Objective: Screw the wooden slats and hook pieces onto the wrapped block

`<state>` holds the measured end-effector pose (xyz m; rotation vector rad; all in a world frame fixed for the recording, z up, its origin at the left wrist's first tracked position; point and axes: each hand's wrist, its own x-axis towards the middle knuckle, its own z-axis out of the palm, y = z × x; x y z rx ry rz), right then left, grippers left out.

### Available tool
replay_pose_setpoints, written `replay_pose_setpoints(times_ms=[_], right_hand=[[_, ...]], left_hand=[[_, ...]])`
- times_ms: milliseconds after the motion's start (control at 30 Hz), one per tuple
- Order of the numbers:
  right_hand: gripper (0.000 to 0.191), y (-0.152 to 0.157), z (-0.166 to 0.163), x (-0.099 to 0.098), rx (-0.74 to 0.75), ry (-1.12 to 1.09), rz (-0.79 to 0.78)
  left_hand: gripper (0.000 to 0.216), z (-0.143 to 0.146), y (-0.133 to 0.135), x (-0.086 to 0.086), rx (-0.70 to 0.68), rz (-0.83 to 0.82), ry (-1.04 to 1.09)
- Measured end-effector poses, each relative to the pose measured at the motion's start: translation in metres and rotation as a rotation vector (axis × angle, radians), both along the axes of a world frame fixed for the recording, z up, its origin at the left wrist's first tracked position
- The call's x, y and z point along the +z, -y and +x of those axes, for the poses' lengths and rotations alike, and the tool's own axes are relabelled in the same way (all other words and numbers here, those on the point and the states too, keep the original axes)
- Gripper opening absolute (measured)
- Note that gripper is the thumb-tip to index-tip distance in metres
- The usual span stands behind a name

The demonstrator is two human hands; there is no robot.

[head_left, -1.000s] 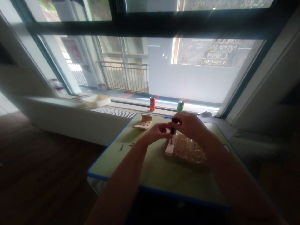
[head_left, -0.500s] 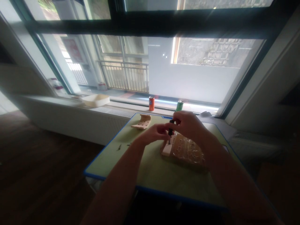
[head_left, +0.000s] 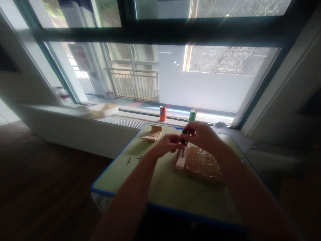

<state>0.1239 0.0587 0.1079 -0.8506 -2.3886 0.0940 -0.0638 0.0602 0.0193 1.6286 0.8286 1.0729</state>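
Note:
A screwdriver [head_left: 184, 138] with a black handle stands nearly upright over a pale block [head_left: 181, 163]. My right hand [head_left: 200, 134] is closed around the top of its handle. From the left, my left hand [head_left: 168, 144] pinches the lower part of the handle with its fingertips. The thin shaft reaches down to the block's upper face; whether the tip sits in a screw is too small to tell. Against the block's right side lies a brown piece with holes under shiny clear plastic [head_left: 203, 162], partly hidden by my right forearm.
Several small dark pieces [head_left: 128, 160] lie on the green table [head_left: 160, 187] with a blue edge. A pale curved piece with holes [head_left: 153, 133] rests at its far left. On the windowsill stand an orange can [head_left: 163, 113], a green can [head_left: 192, 115] and a cream tray [head_left: 104, 110].
The view has tilted up a little, so everything sits slightly lower in it. Both hands stay at the screwdriver, with only a slight shift of the fingers.

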Motion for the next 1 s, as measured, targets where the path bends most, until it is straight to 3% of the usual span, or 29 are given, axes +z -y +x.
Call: replay_pose_setpoints(times_ms=[300, 567, 700, 833, 1000], right_hand=[[0.038, 0.005, -0.005, -0.002, -0.076, 0.101, 0.076], [0.023, 0.008, 0.006, 0.007, 0.115, 0.038, -0.038], [0.018, 0.006, 0.005, 0.005, 0.008, 0.109, 0.014], [0.029, 0.005, 0.004, 0.002, -0.111, 0.198, 0.122], [0.042, 0.01, 0.001, 0.004, -0.139, 0.282, 0.191]], left_hand=[[0.033, -0.003, -0.003, -0.005, 0.002, 0.03, -0.045], [0.038, -0.004, 0.003, 0.0, -0.077, -0.029, -0.137], [0.043, 0.001, 0.002, 0.0, -0.06, -0.027, -0.117], [0.036, 0.004, 0.002, 0.0, 0.03, 0.029, -0.098], [0.036, 0.003, 0.004, 0.002, -0.135, -0.025, -0.11]])
